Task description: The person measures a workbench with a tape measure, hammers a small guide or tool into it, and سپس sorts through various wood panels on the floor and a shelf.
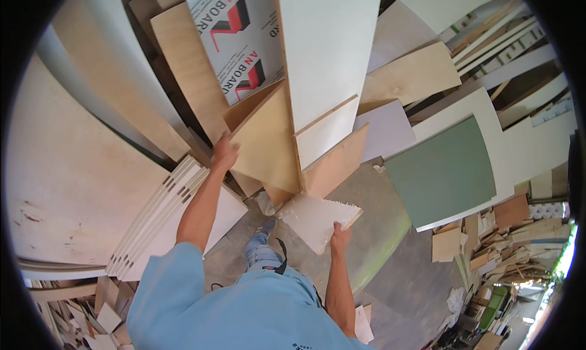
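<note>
My left hand is closed on the left edge of a tan wooden board, which leans upright against other sheets. The fingers blur a little there. Lower down, my right hand grips the corner of a white offcut board with a rough, chipped edge. That offcut is tilted above the floor beside my shoe. Just behind it stands a small pinkish-brown board, leaning on a tall white panel.
Several stacked white boards lean at my left, near a large pale sheet. A green panel on a white sheet leans at the right. Wood scraps lie heaped at the lower right. Concrete floor stretches between.
</note>
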`<act>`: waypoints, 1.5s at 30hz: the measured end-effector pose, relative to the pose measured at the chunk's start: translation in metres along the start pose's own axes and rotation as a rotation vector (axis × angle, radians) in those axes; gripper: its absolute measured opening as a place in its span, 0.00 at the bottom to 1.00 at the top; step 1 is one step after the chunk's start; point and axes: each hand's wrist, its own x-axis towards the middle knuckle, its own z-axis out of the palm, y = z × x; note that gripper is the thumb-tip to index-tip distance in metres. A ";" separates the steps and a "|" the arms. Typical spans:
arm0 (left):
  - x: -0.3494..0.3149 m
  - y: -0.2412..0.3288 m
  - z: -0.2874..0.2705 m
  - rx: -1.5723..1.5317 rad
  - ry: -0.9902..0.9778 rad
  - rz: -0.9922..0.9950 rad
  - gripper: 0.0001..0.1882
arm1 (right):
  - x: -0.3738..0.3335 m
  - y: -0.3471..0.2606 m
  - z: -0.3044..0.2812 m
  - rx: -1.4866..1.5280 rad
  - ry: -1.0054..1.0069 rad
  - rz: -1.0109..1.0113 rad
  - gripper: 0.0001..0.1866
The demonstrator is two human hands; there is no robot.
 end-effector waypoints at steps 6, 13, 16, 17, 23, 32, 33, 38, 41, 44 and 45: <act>0.015 0.088 0.051 0.022 0.183 0.316 0.27 | 0.000 -0.008 0.001 0.041 -0.060 -0.007 0.21; -0.159 0.028 0.103 -0.238 -0.186 0.057 0.13 | -0.002 -0.035 0.024 0.078 -0.200 -0.102 0.21; -0.274 -0.036 0.087 -0.252 -0.210 -0.371 0.15 | 0.016 -0.025 0.044 -0.150 -0.175 -0.255 0.26; -0.323 -0.090 0.095 -0.113 -0.256 -0.399 0.15 | 0.008 -0.043 0.056 -0.037 -0.277 -0.079 0.29; -0.571 -0.202 -0.003 0.168 0.171 -1.317 0.15 | 0.017 -0.087 0.110 -0.093 -0.665 0.101 0.41; -0.786 -0.148 0.059 -0.361 0.942 -1.403 0.14 | 0.058 0.062 0.158 -0.393 -0.916 -0.259 0.21; -0.776 -0.136 0.087 -0.409 0.835 -1.472 0.12 | 0.072 0.093 0.156 -0.618 -1.021 -0.434 0.17; -0.815 -0.040 0.220 -0.549 -0.040 -1.471 0.14 | 0.061 0.227 0.111 -1.563 -1.601 -1.460 0.13; -0.817 -0.008 0.202 -0.986 0.151 -1.625 0.18 | 0.000 0.218 0.110 -1.622 -1.684 -1.206 0.12; -0.873 -0.048 0.235 -0.823 0.426 -1.458 0.18 | -0.087 0.195 0.127 -1.722 -1.794 -1.382 0.12; -0.887 -0.069 0.233 -0.682 0.493 -1.353 0.18 | -0.116 0.188 0.142 -1.739 -1.822 -1.510 0.12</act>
